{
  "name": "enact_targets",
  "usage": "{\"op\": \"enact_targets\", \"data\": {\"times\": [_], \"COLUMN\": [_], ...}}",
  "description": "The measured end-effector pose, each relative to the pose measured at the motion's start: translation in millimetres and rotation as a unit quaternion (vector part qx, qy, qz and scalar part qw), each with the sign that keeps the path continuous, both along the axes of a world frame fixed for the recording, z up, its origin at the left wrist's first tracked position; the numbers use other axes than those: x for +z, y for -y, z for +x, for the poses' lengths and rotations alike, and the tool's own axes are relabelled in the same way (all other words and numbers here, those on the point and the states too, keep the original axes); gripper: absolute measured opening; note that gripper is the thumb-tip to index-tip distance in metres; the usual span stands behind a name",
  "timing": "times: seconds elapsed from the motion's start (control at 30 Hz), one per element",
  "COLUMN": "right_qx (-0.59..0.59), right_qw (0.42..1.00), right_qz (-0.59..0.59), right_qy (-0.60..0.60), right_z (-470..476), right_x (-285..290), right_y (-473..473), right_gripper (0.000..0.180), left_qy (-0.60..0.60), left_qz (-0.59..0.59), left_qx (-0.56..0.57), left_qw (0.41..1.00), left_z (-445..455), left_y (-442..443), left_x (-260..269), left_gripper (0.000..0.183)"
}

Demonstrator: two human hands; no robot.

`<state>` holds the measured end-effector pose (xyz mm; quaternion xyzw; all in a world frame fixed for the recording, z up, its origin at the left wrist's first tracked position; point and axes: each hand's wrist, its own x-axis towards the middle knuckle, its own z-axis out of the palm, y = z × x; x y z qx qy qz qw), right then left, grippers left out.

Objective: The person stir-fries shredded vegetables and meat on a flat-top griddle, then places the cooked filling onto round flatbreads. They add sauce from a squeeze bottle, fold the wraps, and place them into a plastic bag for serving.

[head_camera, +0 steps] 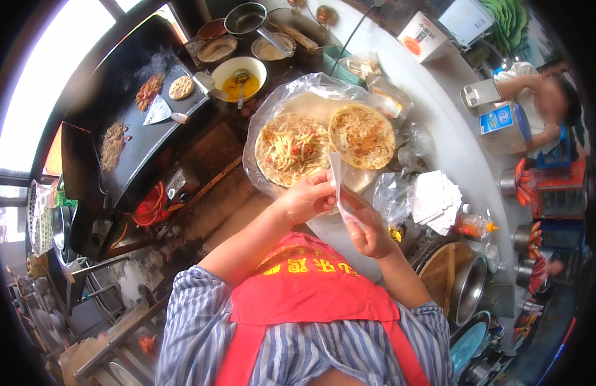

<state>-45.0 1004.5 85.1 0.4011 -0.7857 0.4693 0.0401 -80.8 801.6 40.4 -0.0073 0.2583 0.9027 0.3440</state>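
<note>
Both of my hands hold a thin white paper sleeve (340,190) upright in front of the red apron. My left hand (310,197) pinches its left side; my right hand (368,226) grips it from the right, fingers partly hidden behind the paper. Just beyond my left hand lies a flatbread topped with shredded vegetables (292,149). A browned round flatbread (361,136) lies beside it to the right. Both rest on a round board covered with clear plastic (303,103). A stack of white paper sleeves (435,198) lies to the right of my right hand.
A hot griddle (134,140) at left holds a scraper (158,111), a small flatbread (181,88) and heaps of food. A bowl of yellow liquid (239,79) with a ladle stands behind. A squeeze bottle (474,226) lies at right. Another person (529,96) sits beyond the counter.
</note>
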Motion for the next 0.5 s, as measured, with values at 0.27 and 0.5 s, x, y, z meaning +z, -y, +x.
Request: {"op": "enact_targets", "data": {"times": [0.27,0.5], "right_qx": [0.056,0.081], "right_qw": [0.74,0.737], "right_qz": [-0.407,-0.415], "right_qy": [0.533,0.527], "right_z": [-12.6,-16.7], "right_x": [-16.4,-48.0], "right_y": [53.3,116.8], "right_gripper": [0.08,0.068], "left_qy": [-0.248,-0.179], "left_qz": [-0.407,-0.4], "left_qx": [0.132,0.262], "left_qw": [0.869,0.86], "left_z": [6.1,9.1], "left_y": [40.0,32.9], "left_x": [14.9,5.2], "left_gripper": [0.01,0.011]}}
